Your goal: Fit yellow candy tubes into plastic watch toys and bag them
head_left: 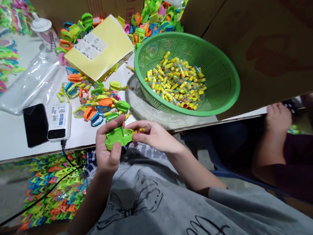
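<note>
My left hand is wrapped round a bright green plastic case with a raised flap, just over the front table edge. My right hand pinches a small yellow wrapped tube close to the case's right end. Whether the tube touches the case I cannot tell. Just beyond my hands lies a loose heap of coloured plastic cases mixed with yellow tubes. To the right, a green mesh basket holds many similar yellow tubes.
A black phone and a white power bank with a cable lie at left. Behind are clear plastic bags, a lidded cup and a yellow sheet. Cardboard boxes border the table; another person's arm is at right.
</note>
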The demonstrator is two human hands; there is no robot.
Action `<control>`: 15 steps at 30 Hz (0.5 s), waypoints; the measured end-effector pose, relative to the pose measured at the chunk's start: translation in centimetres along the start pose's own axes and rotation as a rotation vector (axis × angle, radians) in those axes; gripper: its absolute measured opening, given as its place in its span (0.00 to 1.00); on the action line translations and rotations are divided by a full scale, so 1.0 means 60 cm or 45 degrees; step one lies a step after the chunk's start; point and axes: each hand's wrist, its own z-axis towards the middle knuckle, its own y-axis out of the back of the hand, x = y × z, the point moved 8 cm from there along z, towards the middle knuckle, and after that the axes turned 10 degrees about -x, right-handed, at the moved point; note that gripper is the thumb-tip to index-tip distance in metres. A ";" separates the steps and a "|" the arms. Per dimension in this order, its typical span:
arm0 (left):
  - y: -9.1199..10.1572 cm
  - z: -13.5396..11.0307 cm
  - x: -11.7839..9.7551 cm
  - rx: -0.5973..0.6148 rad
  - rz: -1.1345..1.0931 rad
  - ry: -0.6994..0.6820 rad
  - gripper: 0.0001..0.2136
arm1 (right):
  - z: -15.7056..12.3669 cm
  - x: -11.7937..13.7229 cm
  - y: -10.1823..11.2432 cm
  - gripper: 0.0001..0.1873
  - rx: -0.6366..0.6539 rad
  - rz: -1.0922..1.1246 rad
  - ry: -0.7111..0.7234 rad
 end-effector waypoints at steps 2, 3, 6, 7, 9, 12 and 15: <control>-0.003 -0.004 -0.001 0.029 0.041 -0.034 0.15 | 0.000 -0.005 -0.001 0.14 0.006 0.031 -0.035; -0.004 -0.005 -0.002 0.045 0.059 -0.055 0.16 | 0.000 -0.008 -0.001 0.15 -0.005 0.045 -0.051; -0.010 -0.010 -0.001 0.091 0.062 -0.079 0.16 | 0.001 -0.014 -0.002 0.17 -0.035 0.085 -0.094; -0.010 -0.011 0.000 0.102 0.052 -0.072 0.16 | 0.002 -0.016 -0.003 0.17 -0.041 0.095 -0.103; -0.010 -0.012 0.003 0.113 0.048 -0.052 0.15 | 0.004 -0.017 -0.007 0.20 -0.038 0.112 -0.116; -0.005 -0.011 0.008 0.120 0.075 -0.027 0.15 | 0.006 -0.016 -0.010 0.22 -0.032 0.100 -0.124; 0.002 -0.009 0.012 0.141 0.083 -0.010 0.15 | 0.007 -0.016 -0.006 0.22 -0.070 0.047 -0.118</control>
